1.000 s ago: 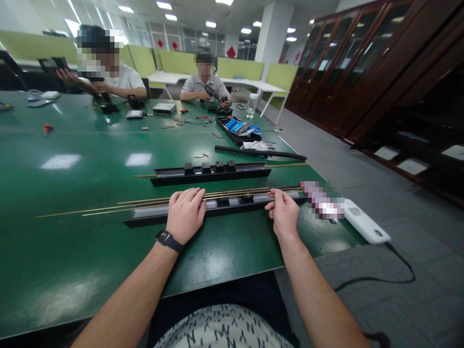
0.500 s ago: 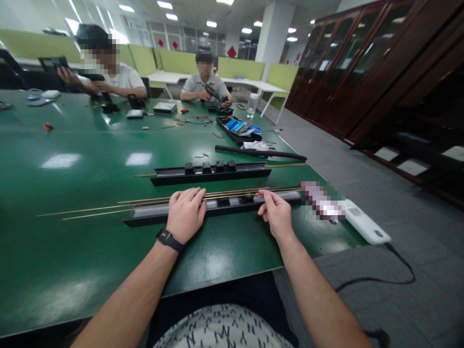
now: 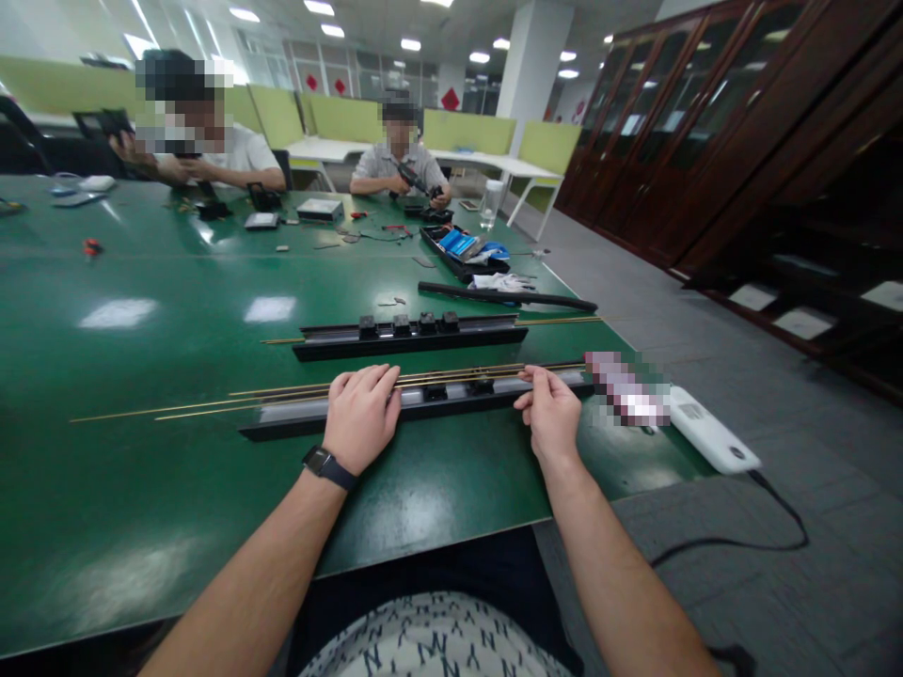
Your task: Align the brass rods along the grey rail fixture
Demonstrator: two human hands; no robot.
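A long black rail [image 3: 451,402] lies across the green table [image 3: 176,489] in front of me. Thin brass rods [image 3: 212,406] run along its top and stick out far to the left. My left hand [image 3: 361,414] rests on the rail near its middle, fingers together and pressing down on the rods. My right hand [image 3: 551,412] pinches the rods at the rail's right part, fingers curled. A second black rail [image 3: 409,336] with several black blocks on it and its own brass rod lies just beyond.
A white power strip [image 3: 711,440] with a cable hangs off the table's right edge. Farther back lie a black bar [image 3: 508,297], a tray with blue parts [image 3: 462,250] and small tools. Two other people sit working at the far side. Dark wooden cabinets [image 3: 705,122] line the right.
My right hand slid left along the rods half a second ago, then back right to its earlier spot. The rods' left ends shifted right and back. My left hand stayed put.
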